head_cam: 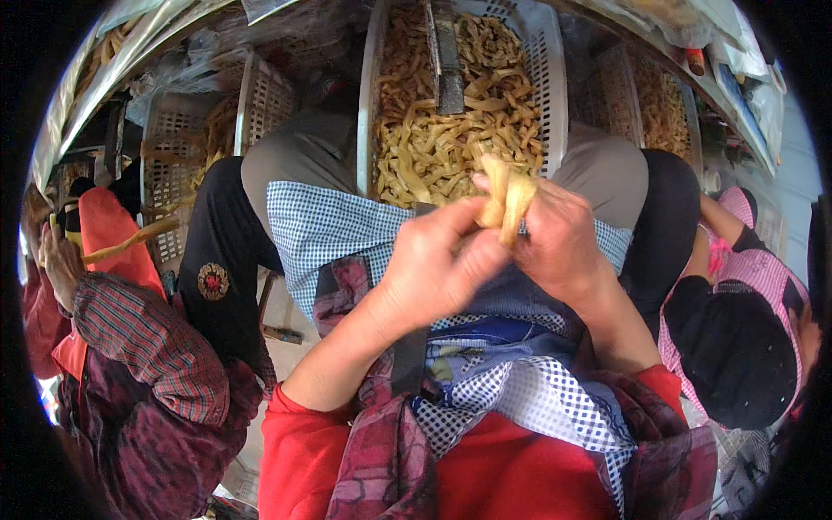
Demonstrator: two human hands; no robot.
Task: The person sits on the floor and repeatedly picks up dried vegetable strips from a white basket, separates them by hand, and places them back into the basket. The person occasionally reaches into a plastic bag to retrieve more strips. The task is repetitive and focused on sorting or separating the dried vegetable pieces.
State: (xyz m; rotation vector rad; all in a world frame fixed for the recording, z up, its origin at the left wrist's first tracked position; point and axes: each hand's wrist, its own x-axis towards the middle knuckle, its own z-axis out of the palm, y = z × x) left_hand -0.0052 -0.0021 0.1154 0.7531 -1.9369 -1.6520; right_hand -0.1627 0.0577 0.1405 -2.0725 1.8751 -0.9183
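Both my hands meet in the middle, over the near edge of a white perforated plastic crate (552,84). A pale yellow-green, folded or knotted vegetable strip (518,198) is between them. My left hand (442,260) pinches its lower left side with thumb and fingers, slightly blurred. My right hand (562,237) grips it from the right; some fingertips are hidden behind the strip. Many similar strips (455,143) fill the crate beyond my hands. A dark flat metal bar (448,65) stands over the crate's far half.
A co-worker's hand (62,266) at far left holds a long brownish strip (130,246). Another person in a black head covering (734,351) sits close on the right. Further perforated crates stand at left (172,123) and right (624,97).
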